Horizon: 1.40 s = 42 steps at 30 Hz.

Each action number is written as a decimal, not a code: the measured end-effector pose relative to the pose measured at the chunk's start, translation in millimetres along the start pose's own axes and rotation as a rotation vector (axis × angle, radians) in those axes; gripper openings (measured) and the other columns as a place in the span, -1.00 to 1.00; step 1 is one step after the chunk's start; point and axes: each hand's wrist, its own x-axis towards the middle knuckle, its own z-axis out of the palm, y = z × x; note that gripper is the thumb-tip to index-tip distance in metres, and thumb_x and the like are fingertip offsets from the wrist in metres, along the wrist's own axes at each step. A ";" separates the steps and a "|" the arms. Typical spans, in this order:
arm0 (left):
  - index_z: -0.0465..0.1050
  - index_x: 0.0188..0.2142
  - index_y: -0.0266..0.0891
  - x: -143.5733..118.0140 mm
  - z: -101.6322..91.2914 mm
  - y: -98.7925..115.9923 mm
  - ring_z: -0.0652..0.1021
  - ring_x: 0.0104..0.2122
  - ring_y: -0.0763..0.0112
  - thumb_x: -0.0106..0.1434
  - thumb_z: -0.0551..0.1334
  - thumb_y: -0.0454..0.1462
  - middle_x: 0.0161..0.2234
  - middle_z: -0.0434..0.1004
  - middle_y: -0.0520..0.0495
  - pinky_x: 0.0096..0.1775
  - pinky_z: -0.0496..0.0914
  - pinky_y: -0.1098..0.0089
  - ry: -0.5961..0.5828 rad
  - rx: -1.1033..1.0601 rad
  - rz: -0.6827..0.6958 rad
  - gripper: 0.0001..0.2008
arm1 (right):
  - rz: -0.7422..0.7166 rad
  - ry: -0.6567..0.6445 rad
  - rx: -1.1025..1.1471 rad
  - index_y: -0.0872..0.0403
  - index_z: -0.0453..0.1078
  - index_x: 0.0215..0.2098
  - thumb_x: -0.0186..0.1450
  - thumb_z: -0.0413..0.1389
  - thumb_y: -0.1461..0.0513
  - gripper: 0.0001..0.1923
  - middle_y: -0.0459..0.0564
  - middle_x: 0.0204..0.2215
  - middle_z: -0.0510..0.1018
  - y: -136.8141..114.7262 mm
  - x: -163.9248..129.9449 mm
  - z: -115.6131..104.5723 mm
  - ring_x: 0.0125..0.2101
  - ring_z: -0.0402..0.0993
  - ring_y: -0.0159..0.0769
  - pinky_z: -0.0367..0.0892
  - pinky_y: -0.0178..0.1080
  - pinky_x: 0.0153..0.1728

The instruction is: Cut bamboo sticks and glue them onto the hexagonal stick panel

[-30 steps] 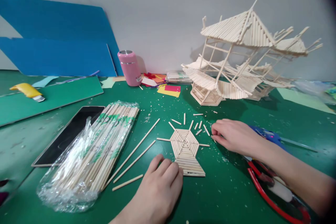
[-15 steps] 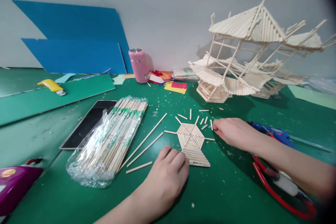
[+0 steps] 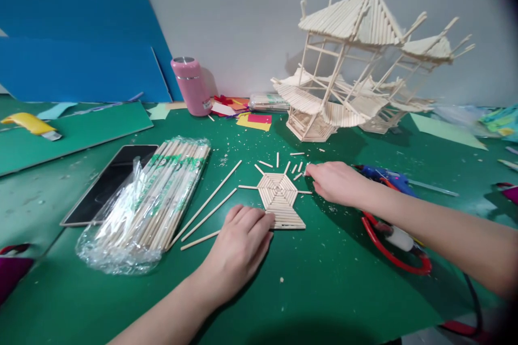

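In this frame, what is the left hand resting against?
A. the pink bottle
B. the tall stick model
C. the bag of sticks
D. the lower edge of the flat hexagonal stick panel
D: the left hand lies on the mat with its fingertips at the lower edge of the flat hexagonal stick panel.

Head-worn view, down over table (image 3: pixel 348 302)

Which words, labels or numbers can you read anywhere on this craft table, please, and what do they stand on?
None can be read.
Green print on the bag of wooden sticks: too blurred to read.
White label low on the pink flask: too small to read.
Phone: screen dark, no text.
Blue glue gun: no legible marking.
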 end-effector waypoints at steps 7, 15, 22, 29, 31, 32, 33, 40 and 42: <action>0.35 -0.24 -0.28 1.1 -12.3 8.3 0.41 -0.36 0.33 0.16 0.15 -0.42 -0.36 0.42 -0.11 -0.29 0.28 0.29 0.259 -0.051 -0.080 -0.84 | 0.050 0.212 0.389 0.05 0.32 -0.27 0.30 -0.09 0.26 -0.84 -0.11 -0.42 0.47 -18.2 -38.9 -20.3 -0.47 0.37 -0.45 0.27 -0.40 -0.47; 0.42 -0.34 -0.25 25.6 -21.4 49.7 0.46 -0.37 0.41 0.23 0.09 -0.27 -0.41 0.46 -0.04 -0.32 0.33 0.45 -0.063 -0.767 -0.517 -0.84 | 0.094 0.248 1.413 0.02 0.36 -0.35 0.25 0.07 0.20 -0.93 -0.19 -0.49 0.42 -65.7 -72.0 4.7 -0.47 0.32 -0.51 0.24 -0.47 -0.49; 0.41 -0.54 -0.29 37.3 -11.7 49.0 0.32 -0.55 0.53 0.16 0.15 -0.24 -0.60 0.35 0.05 -0.49 0.22 0.54 -0.047 -0.990 -0.739 -0.79 | 0.109 0.356 1.298 0.04 0.35 -0.41 0.22 0.08 0.24 -0.94 -0.17 -0.50 0.40 -64.4 -71.0 13.1 -0.48 0.30 -0.48 0.23 -0.41 -0.44; 0.46 -0.48 -0.29 30.5 -2.2 45.8 0.38 -0.55 0.53 0.11 0.23 -0.25 -0.59 0.42 0.03 -0.46 0.27 0.53 0.111 -1.131 -0.879 -0.87 | 0.151 0.485 1.270 0.05 0.31 -0.43 0.22 0.07 0.28 -0.93 -0.15 -0.52 0.38 -68.8 -66.9 25.2 -0.49 0.30 -0.44 0.23 -0.37 -0.48; 0.49 -0.42 -0.29 29.6 0.7 45.5 0.39 -0.54 0.52 0.09 0.24 -0.26 -0.57 0.45 0.01 -0.45 0.29 0.50 0.094 -1.220 -0.903 -0.88 | 0.112 0.552 1.251 0.04 0.31 -0.42 0.20 0.09 0.31 -0.94 -0.14 -0.50 0.41 -71.0 -65.3 27.8 -0.47 0.33 -0.42 0.25 -0.34 -0.46; 0.50 -0.41 -0.29 29.5 1.9 45.5 0.39 -0.54 0.51 0.09 0.24 -0.26 -0.56 0.46 0.00 -0.45 0.29 0.49 0.077 -1.263 -0.906 -0.87 | 0.085 0.587 1.234 0.05 0.32 -0.42 0.19 0.10 0.33 -0.94 -0.13 -0.49 0.42 -72.0 -64.8 28.5 -0.46 0.34 -0.42 0.27 -0.34 -0.45; 0.51 -0.41 -0.30 29.6 2.8 45.6 0.38 -0.54 0.51 0.09 0.25 -0.26 -0.55 0.46 -0.01 -0.45 0.29 0.49 0.060 -1.298 -0.902 -0.87 | 0.055 0.621 1.213 0.05 0.32 -0.41 0.17 0.11 0.35 -0.92 -0.13 -0.50 0.43 -72.8 -64.4 28.9 -0.46 0.35 -0.41 0.28 -0.33 -0.45; 0.52 -0.50 -0.29 28.0 3.8 48.0 0.36 -0.55 0.54 0.08 0.28 -0.27 -0.57 0.44 0.01 -0.44 0.26 0.49 0.134 -1.441 -0.857 -0.89 | -0.140 0.736 0.963 0.07 0.37 -0.35 0.16 0.10 0.41 -0.86 -0.06 -0.46 0.47 -75.9 -66.6 31.6 -0.45 0.37 -0.37 0.30 -0.27 -0.42; 0.50 -0.51 -0.29 27.1 3.4 47.8 0.36 -0.54 0.55 0.08 0.28 -0.27 -0.57 0.44 0.02 -0.44 0.25 0.50 0.134 -1.454 -0.871 -0.88 | -0.162 0.738 0.908 0.07 0.37 -0.33 0.15 0.10 0.40 -0.85 -0.05 -0.44 0.47 -76.6 -67.9 31.8 -0.45 0.37 -0.37 0.30 -0.26 -0.42</action>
